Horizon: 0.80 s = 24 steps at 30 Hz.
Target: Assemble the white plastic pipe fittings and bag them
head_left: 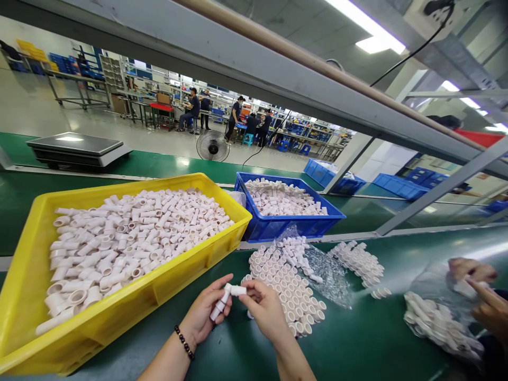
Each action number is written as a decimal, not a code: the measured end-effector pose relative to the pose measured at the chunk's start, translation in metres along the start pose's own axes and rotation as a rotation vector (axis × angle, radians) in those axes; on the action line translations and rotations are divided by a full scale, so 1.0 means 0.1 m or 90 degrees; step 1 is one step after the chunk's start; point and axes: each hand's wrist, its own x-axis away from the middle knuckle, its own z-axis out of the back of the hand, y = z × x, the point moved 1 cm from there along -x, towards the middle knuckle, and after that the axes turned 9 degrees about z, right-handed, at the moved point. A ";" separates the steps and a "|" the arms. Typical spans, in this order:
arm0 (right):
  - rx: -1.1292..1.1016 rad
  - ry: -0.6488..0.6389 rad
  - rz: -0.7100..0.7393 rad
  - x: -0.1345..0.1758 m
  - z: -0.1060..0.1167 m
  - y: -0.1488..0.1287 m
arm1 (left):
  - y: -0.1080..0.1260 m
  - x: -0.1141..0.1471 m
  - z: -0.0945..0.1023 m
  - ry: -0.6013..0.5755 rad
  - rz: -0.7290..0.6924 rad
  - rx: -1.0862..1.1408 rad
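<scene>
In front of me, my left hand, with a dark beaded bracelet at the wrist, is closed around a white plastic pipe tee. My right hand pinches the short white tube end that points right from the tee. Whether that end is a separate piece or part of the tee, I cannot tell. To the left, a yellow bin is heaped with white pipe fittings. Beside my right hand, short white ring-ended fittings stand packed in rows on the green table.
A blue bin of white fittings stands behind a crumpled clear bag. More fittings lie farther right. A co-worker's hands handle a bagged pile at right. A flat scale sits back left; a metal frame crosses above.
</scene>
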 end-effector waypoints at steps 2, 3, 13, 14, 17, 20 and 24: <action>0.053 0.009 0.036 0.01 -0.01 0.02 | -0.01 0.01 -0.03 -0.034 0.013 -0.026; 0.073 0.015 0.048 0.01 -0.01 0.03 | -0.01 0.01 -0.04 -0.039 0.009 -0.032; 0.144 0.012 0.135 0.02 0.00 -0.10 | 0.02 -0.02 -0.03 0.042 -0.088 -0.073; 0.159 0.004 0.148 0.03 -0.01 -0.11 | 0.01 -0.02 -0.04 0.052 -0.094 -0.090; 0.213 -0.007 0.177 0.04 -0.03 -0.14 | -0.01 -0.03 -0.04 0.093 -0.101 -0.158; 0.238 -0.011 0.198 0.04 -0.01 -0.15 | -0.05 -0.04 -0.02 0.113 -0.097 -0.245; 0.228 -0.011 0.206 0.03 0.02 -0.15 | -0.10 -0.04 -0.01 0.082 -0.106 -0.260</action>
